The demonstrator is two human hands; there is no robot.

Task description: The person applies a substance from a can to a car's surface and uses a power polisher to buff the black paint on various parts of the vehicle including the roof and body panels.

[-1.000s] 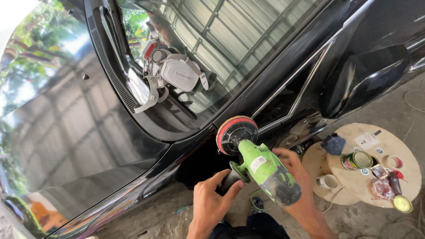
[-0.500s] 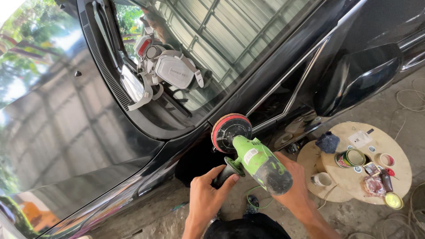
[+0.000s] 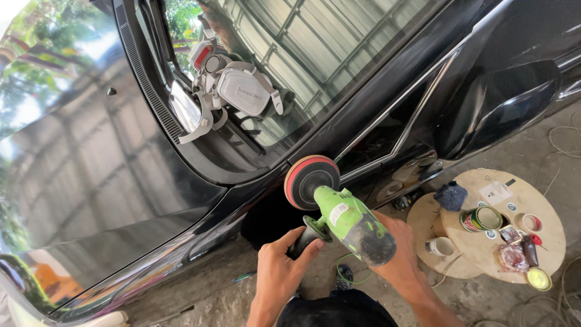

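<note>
Polisher: you hold the green rotary polisher (image 3: pixel 348 221) near the middle, its red-rimmed foam pad (image 3: pixel 310 181) at the black car's front pillar (image 3: pixel 387 121), just below the windscreen (image 3: pixel 302 66).
Left hand: your left hand (image 3: pixel 279 272) has its fingers curled together around the black side handle (image 3: pixel 305 237).
Right hand: your right hand (image 3: pixel 399 254) is clamped under the dusty rear body; its fingertips are hidden.
Risk, edge: the pad could catch the chrome window trim (image 3: pixel 393 148) if you tilt it, and kick sideways.
Risk, cord: the green cord (image 3: pixel 351 272) loops near your legs and could snag.
Risk, paint: lingering on the pillar's ridge could burn thin paint.
Surfaces: glossy mirror-like bonnet (image 3: pixel 91 181); rough concrete floor (image 3: pixel 212 297); round wooden spool table (image 3: pixel 484 242) at the right, holding tins and cups.
</note>
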